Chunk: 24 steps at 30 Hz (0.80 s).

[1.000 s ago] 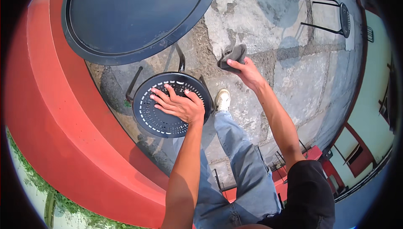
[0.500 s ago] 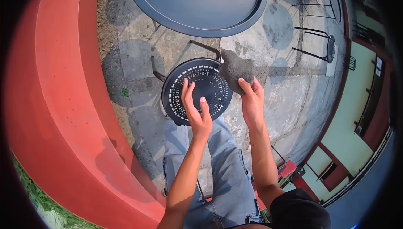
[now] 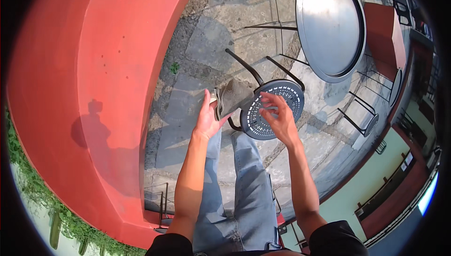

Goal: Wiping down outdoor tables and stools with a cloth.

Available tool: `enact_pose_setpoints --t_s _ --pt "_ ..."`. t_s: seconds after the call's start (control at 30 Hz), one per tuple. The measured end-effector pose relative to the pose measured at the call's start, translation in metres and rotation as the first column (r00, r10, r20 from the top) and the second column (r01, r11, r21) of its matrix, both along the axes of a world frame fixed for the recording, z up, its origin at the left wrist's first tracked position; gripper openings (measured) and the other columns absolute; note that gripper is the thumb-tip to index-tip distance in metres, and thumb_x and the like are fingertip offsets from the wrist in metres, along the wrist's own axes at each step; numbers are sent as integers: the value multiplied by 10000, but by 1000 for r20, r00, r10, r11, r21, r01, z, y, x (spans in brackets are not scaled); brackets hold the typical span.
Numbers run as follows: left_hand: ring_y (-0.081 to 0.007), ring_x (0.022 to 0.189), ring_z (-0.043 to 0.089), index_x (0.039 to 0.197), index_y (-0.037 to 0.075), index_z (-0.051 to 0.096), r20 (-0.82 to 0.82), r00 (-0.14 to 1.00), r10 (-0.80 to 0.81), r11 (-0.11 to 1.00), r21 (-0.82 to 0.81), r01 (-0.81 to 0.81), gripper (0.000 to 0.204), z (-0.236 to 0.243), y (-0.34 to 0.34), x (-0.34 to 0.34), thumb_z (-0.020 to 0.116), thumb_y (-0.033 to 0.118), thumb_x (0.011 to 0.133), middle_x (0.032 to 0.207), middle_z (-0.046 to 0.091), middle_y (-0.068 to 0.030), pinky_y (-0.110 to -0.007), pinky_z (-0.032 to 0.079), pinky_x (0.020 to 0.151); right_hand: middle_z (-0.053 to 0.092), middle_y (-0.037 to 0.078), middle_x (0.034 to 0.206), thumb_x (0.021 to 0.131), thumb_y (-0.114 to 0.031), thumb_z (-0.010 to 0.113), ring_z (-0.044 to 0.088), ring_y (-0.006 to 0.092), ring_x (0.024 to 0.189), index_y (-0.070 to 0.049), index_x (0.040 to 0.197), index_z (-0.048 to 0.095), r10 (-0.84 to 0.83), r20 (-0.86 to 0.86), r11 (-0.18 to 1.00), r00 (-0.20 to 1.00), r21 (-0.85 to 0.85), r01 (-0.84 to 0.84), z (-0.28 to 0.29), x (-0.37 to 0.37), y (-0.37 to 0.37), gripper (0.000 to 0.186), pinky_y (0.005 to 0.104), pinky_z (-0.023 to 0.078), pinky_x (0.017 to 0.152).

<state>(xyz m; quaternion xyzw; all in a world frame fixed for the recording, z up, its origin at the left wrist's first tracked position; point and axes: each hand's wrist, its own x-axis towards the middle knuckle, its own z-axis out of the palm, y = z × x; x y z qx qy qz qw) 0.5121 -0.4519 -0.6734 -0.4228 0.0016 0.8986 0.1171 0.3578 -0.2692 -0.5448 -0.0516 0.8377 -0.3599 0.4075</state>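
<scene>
A grey cloth (image 3: 236,97) hangs folded from my left hand (image 3: 208,120), gripped between the thumb and fingers. My fingers are partly hidden behind the cloth. To its right my right hand (image 3: 280,120) hovers over the seat of a round black metal stool (image 3: 275,134) punched with rings of small holes. Its fingers are loosely bent and apart, with nothing in them. The stool stands just past my knees, its dark legs sticking out toward the far side.
A long red wall (image 3: 117,44) curves along my left, carrying my shadow. Farther off at the right stands a round dark metal table (image 3: 329,26). Beyond it are a red block (image 3: 385,37) and another stool (image 3: 371,125). Stone paving (image 3: 310,157) lies below.
The grey cloth has passed from my right hand to my left. My view has turned, so the stool and table now appear farther right.
</scene>
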Motion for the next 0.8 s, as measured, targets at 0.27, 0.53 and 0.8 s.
enact_pose_setpoints --t_s 0.27,0.53,0.8 --pt "-159 906 560 1076 8 616 407 913 30 655 -698 289 421 -31 -2 -58 710 417 1035 974 622 -18 -318 461 851 591 158 1405 983 -88 661 508 378 1332 -76 1378 621 116 -692 985 712 172 7 -55 -51 -10 397 510 359 1163" --pt "-340 1378 573 1463 -8 551 -153 988 -32 994 103 48 748 -50 44 -141 371 616 1092 1471 631 -183 -523 383 1226 612 116 1409 1085 -214 459 534 357 1293 -113 1349 645 42 -831 934 555 230 274 -146 -54 13 338 487 372 1110" --pt "-284 1380 606 1509 -87 487 -271 959 -84 996 -12 84 450 -91 69 -119 494 7 1069 1525 580 -216 -374 527 1167 593 88 1392 997 -209 487 520 340 1298 -155 1312 666 81 -766 920 638 304 249 -139 -54 32 366 505 344 1119"
